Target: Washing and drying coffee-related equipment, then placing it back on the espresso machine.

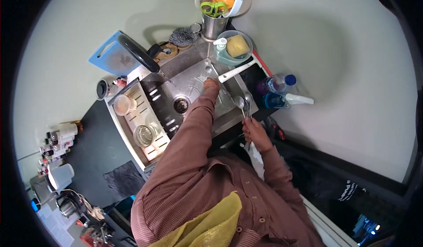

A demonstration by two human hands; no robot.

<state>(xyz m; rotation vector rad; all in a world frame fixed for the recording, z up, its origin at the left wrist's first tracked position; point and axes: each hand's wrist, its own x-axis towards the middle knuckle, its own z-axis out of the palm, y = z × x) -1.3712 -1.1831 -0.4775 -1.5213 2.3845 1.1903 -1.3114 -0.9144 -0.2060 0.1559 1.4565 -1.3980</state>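
Note:
My left hand [211, 84] reaches low into the stainless steel sink [228, 100], beyond the drain [181, 105]. Pieces of metal cutlery [208, 68] lie just past its fingers, and a small pale item shows beside them. Its fingers are partly hidden, so its grip is unclear. Closed around the handles of several metal spoons [240, 102], my right hand [255, 132] is at the near right edge of the sink, with the spoon bowls pointing away from me. The black faucet [137, 52] arches in from the back left, and water shows below its spout.
A ribbed tray [142, 111] with clear containers lies across the sink's left side. A white-handled tool [238, 71] juts over the right rim. Behind it stands a plastic bowl [249, 40] with a yellow sponge [237, 45]. Bottles [276, 100] stand at right; a blue cutting board [114, 57] leans at back left.

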